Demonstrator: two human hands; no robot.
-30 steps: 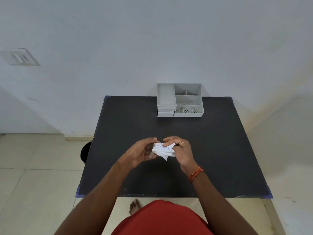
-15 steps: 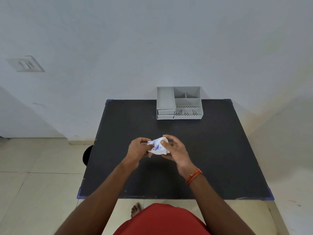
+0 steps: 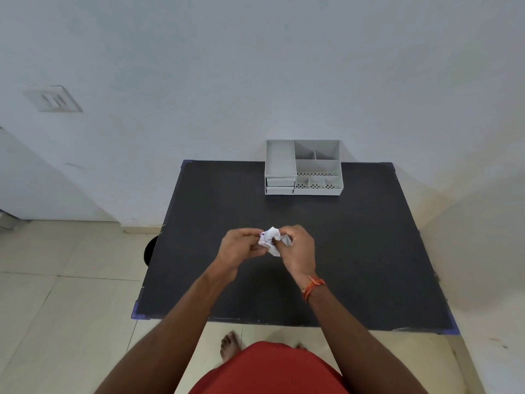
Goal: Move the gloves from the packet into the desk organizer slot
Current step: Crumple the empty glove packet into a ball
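Observation:
A crumpled white packet (image 3: 272, 240) with blue print is held above the middle of the black table (image 3: 355, 251). My left hand (image 3: 241, 250) pinches its left side and my right hand (image 3: 298, 248) grips its right side. No glove shows outside the packet. The grey desk organizer (image 3: 303, 167) stands at the table's far edge against the wall, with a long tray on its left, small drawers below, and several open slots on its right. All of its slots look empty.
A white wall rises right behind the table. Tiled floor lies to the left, with a dark round object (image 3: 150, 249) beside the table's left edge. My bare foot (image 3: 229, 344) shows below the near edge.
Both hands have kept working the packet between them, crumpling and turning it. The packet has stayed above the middle of the table, and the organizer has not moved.

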